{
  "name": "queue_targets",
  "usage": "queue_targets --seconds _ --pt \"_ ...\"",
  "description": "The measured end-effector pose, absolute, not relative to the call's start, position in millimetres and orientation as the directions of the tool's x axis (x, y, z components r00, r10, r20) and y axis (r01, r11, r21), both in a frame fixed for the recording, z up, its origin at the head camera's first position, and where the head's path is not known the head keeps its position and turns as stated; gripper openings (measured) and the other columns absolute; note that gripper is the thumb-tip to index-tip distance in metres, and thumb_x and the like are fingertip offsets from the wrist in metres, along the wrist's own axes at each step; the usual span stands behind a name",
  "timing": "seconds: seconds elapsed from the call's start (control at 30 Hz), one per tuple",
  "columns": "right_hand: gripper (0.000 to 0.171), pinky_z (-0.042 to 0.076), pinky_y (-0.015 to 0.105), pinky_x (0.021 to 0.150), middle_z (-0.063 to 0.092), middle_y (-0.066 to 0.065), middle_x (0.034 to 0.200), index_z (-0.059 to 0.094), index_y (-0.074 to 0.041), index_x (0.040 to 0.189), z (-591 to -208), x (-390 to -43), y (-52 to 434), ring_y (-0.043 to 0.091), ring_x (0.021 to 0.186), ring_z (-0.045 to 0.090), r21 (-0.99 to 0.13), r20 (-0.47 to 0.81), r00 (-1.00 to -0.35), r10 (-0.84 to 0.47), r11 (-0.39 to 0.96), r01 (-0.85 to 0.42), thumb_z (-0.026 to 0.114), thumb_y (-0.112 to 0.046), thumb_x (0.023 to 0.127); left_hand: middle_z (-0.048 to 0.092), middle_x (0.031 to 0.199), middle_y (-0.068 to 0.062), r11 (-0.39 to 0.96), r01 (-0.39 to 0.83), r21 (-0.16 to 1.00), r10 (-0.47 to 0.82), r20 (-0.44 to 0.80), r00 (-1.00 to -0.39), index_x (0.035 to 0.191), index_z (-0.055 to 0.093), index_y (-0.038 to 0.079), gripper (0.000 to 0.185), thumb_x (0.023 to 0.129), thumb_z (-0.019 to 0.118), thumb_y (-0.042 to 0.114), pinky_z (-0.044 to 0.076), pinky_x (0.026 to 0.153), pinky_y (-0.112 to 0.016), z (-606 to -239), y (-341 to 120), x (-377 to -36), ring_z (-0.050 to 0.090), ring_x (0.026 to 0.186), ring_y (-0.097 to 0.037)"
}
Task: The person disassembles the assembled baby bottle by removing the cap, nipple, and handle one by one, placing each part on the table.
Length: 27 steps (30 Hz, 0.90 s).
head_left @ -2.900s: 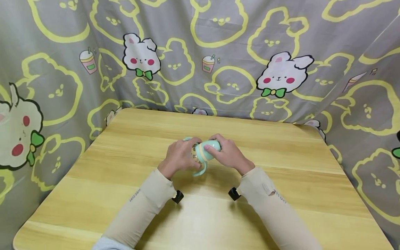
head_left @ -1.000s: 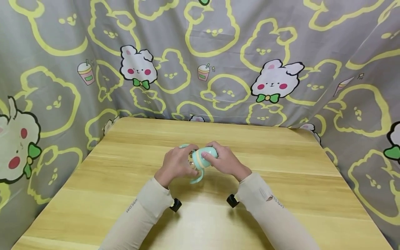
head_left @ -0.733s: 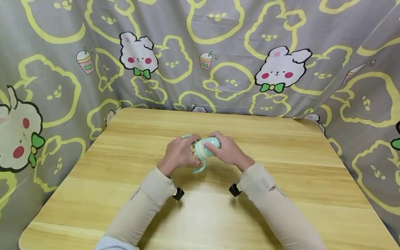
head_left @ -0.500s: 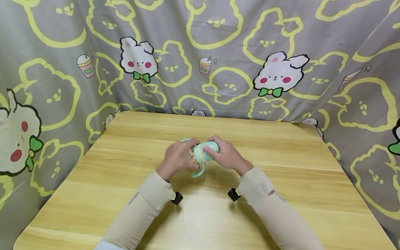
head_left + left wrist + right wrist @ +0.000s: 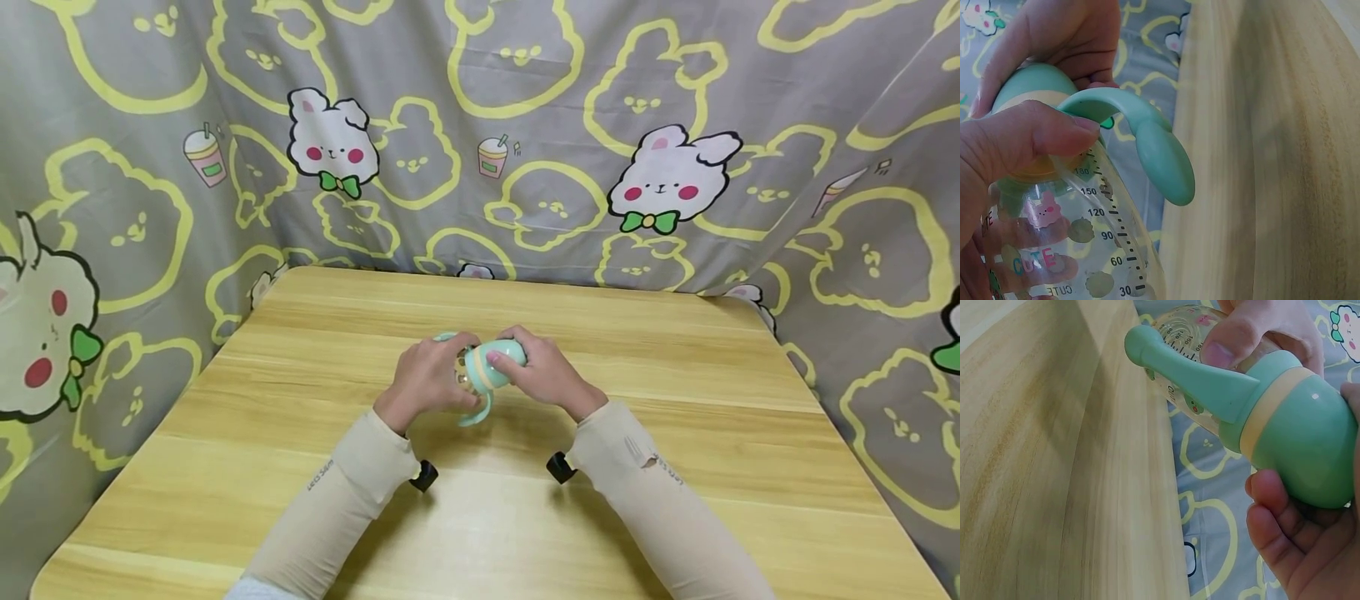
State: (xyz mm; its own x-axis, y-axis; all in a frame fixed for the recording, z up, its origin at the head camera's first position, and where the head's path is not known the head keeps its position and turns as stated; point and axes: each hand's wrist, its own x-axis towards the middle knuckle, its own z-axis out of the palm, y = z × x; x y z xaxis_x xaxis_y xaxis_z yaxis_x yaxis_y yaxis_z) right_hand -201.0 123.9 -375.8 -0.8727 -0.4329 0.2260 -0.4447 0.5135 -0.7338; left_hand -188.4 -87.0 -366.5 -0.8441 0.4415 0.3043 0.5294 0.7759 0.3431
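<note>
A baby bottle point(image 5: 1110, 250) with a clear body, printed scale marks and two mint-green side handles point(image 5: 1163, 153) is held tilted above the middle of the table. My left hand point(image 5: 427, 375) grips the clear body, its thumb lying across the upper part just below the collar. Around the rounded mint-green cap point(image 5: 1310, 437) curl the fingers of my right hand point(image 5: 551, 371), the thumb on top. A pale yellow band point(image 5: 1272, 406) rings the bottle beneath the cap. The cap sits on the bottle, and a straw shows inside the clear wall.
Below both hands lies the wood-grain table point(image 5: 480, 533). A grey curtain point(image 5: 555, 275) with yellow outlines and white rabbits hangs behind it and along both sides. Each wrist carries a small black camera mount point(image 5: 424, 476).
The head view has bobbed up and down slightly. Both hands keep the same hold on the bottle, and its cap shows no visible shift.
</note>
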Motion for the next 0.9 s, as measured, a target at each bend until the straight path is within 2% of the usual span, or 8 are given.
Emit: queue_targets --seconds 0.9 --pt "0.032 0.050 0.033 0.058 0.062 0.004 0.080 0.058 -0.009 0.116 -375.1 -199.0 121.0 0.017 0.064 0.059 -0.737 0.232 -0.871 -0.433 0.506 -0.447 0.057 -0.035 0.097 0.066 0.083 -0.004 0.778 0.522 0.349 0.440 0.291 -0.850 0.121 0.062 0.017 0.071 0.058 0.089 0.035 0.041 0.050 -0.029 -366.4 -88.3 -187.2 0.050 0.058 -0.014"
